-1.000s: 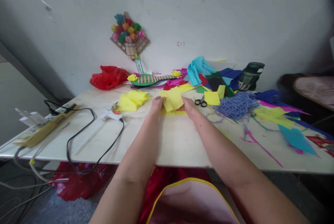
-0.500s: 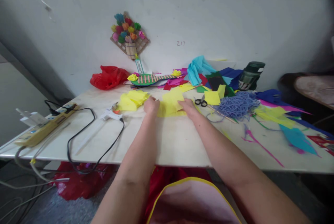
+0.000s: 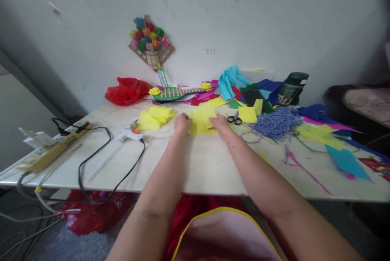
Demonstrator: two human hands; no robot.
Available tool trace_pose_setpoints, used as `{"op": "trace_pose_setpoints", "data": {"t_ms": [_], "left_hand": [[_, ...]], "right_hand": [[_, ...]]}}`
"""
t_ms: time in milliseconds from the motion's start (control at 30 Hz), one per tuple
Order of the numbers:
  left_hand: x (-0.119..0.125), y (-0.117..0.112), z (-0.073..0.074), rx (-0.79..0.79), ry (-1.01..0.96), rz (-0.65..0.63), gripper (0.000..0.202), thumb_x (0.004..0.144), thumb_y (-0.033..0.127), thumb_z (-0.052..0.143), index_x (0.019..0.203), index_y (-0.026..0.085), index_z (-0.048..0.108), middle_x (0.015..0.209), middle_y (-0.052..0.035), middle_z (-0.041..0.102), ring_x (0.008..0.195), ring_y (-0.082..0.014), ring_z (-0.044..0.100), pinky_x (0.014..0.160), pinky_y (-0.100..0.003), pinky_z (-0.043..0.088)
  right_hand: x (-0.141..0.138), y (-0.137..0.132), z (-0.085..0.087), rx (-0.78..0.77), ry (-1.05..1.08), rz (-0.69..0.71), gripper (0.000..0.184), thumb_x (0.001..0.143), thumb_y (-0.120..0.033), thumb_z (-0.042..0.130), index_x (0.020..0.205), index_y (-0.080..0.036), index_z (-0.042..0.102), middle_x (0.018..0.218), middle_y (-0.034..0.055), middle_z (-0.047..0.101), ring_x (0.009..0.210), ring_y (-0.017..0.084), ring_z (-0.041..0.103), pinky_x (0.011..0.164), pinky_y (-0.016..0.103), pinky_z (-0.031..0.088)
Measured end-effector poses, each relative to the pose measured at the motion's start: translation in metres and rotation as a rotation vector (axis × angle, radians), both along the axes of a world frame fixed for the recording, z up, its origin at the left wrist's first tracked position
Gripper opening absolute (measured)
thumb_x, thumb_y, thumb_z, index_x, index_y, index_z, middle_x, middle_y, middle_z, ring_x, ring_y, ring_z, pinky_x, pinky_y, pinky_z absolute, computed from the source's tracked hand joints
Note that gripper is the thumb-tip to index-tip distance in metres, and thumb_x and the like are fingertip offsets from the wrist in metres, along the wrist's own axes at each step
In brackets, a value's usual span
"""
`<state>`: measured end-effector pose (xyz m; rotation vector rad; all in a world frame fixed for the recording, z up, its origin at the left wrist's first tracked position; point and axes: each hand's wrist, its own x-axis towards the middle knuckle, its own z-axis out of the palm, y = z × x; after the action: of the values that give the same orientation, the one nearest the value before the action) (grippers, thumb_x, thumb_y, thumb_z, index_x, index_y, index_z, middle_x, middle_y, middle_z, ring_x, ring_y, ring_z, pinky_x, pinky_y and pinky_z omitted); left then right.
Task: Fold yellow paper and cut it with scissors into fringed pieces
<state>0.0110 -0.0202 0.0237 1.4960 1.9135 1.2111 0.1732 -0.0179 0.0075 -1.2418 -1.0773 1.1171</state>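
Observation:
Between my two hands a yellow sheet of crepe paper [image 3: 201,119] lies on the white table [image 3: 213,163]. My left hand [image 3: 183,124] is closed on its left edge, with the fingertips partly hidden. At the right edge my right hand [image 3: 222,125] pinches the same sheet. A pile of yellow paper [image 3: 155,117] rests left of my left hand. Just right of my right hand are black-handled scissors [image 3: 235,119], beside a small yellow paper square [image 3: 248,114].
A glue gun [image 3: 129,134] with its cord and a power strip [image 3: 55,147] occupy the left side. Purple shredded strands [image 3: 276,123], coloured paper scraps and a dark green bottle [image 3: 293,88] are on the right. A red plastic bag [image 3: 128,90] sits at the back left.
My left hand has moved a little to the right, away from the yellow pile, along with the sheet's left edge. My right hand has hardly moved.

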Motion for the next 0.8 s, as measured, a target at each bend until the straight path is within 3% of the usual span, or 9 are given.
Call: {"op": "trace_pose_setpoints", "data": {"t_ms": [67, 167, 300, 400, 500, 633, 800], "left_hand": [[0.002, 0.003, -0.004, -0.014, -0.079, -0.026, 0.012, 0.057, 0.013, 0.061, 0.062, 0.019, 0.053, 0.065, -0.0049, 0.058, 0.081, -0.0248, 0.058, 0.077, -0.034, 0.041], [0.002, 0.004, -0.008, -0.074, -0.319, -0.087, 0.024, 0.056, 0.009, 0.06, 0.078, 0.018, 0.058, 0.06, -0.0029, 0.057, 0.067, -0.0218, 0.058, 0.067, -0.032, 0.043], [0.0, 0.0, -0.009, -0.062, -0.645, -0.182, 0.041, 0.053, 0.005, 0.06, 0.092, 0.016, 0.06, 0.055, -0.0007, 0.056, 0.063, -0.0189, 0.058, 0.066, -0.029, 0.042], [-0.003, -0.003, -0.008, -0.077, -0.734, -0.23, 0.053, 0.054, 0.005, 0.059, 0.105, 0.016, 0.057, 0.056, -0.0002, 0.057, 0.062, -0.0171, 0.058, 0.064, -0.027, 0.043], [-0.003, -0.004, -0.008, -0.097, -0.783, -0.262, 0.059, 0.056, 0.006, 0.057, 0.114, 0.017, 0.052, 0.058, -0.0005, 0.058, 0.062, -0.0171, 0.059, 0.062, -0.027, 0.043], [-0.004, -0.001, -0.009, -0.142, -0.851, -0.293, 0.064, 0.057, 0.006, 0.058, 0.119, 0.017, 0.048, 0.057, -0.001, 0.059, 0.067, -0.0195, 0.061, 0.064, -0.028, 0.044], [-0.005, 0.003, -0.012, -0.161, -0.951, -0.351, 0.051, 0.059, 0.008, 0.057, 0.11, 0.016, 0.053, 0.062, -0.004, 0.061, 0.073, -0.0199, 0.061, 0.068, -0.029, 0.045]], "right_hand": [[0.001, 0.001, 0.002, -0.006, -0.008, -0.037, 0.021, 0.061, -0.015, 0.057, 0.082, -0.014, 0.063, 0.065, 0.0031, 0.063, 0.057, 0.015, 0.059, 0.051, 0.028, 0.052], [0.005, 0.003, 0.003, 0.016, -0.048, -0.079, 0.021, 0.062, -0.016, 0.057, 0.081, -0.013, 0.063, 0.069, 0.0037, 0.063, 0.056, 0.015, 0.058, 0.049, 0.028, 0.052], [0.009, 0.006, 0.003, 0.092, -0.078, -0.124, 0.015, 0.062, -0.018, 0.057, 0.076, -0.014, 0.061, 0.075, 0.0042, 0.063, 0.058, 0.014, 0.057, 0.046, 0.026, 0.051], [0.009, 0.005, 0.006, 0.122, -0.012, -0.131, 0.013, 0.064, -0.018, 0.056, 0.075, -0.014, 0.058, 0.077, 0.0042, 0.063, 0.061, 0.014, 0.058, 0.048, 0.025, 0.052], [0.007, 0.0, 0.011, 0.146, 0.112, -0.078, 0.013, 0.066, -0.018, 0.054, 0.078, -0.014, 0.057, 0.078, 0.0037, 0.063, 0.063, 0.014, 0.059, 0.05, 0.026, 0.054], [0.002, -0.009, 0.019, 0.185, 0.257, 0.104, 0.018, 0.068, -0.018, 0.055, 0.086, -0.016, 0.055, 0.082, 0.0021, 0.063, 0.07, 0.013, 0.059, 0.056, 0.028, 0.056], [-0.006, -0.018, 0.02, 0.152, 0.337, 0.232, 0.017, 0.068, -0.013, 0.055, 0.084, -0.017, 0.054, 0.082, 0.0017, 0.063, 0.072, 0.013, 0.06, 0.06, 0.032, 0.056]]}}
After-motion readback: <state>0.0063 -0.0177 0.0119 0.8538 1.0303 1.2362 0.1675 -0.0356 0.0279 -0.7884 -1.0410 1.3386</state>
